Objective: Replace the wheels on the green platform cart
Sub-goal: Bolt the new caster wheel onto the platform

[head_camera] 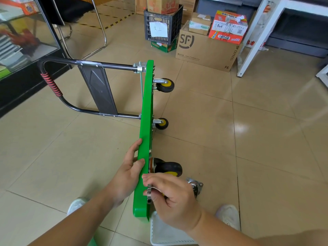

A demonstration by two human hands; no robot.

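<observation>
We have the green platform cart tipped on edge on the floor. Our left hand grips its deck rim, and our right hand curls round a caster, plate against the underside. We'd square its holes first (a loose caster lies beside) and keep the deck steady.

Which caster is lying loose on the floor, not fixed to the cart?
The caster on the tiles beside the right hand; the other three visible wheels are mounted on the green cart's underside.
</observation>
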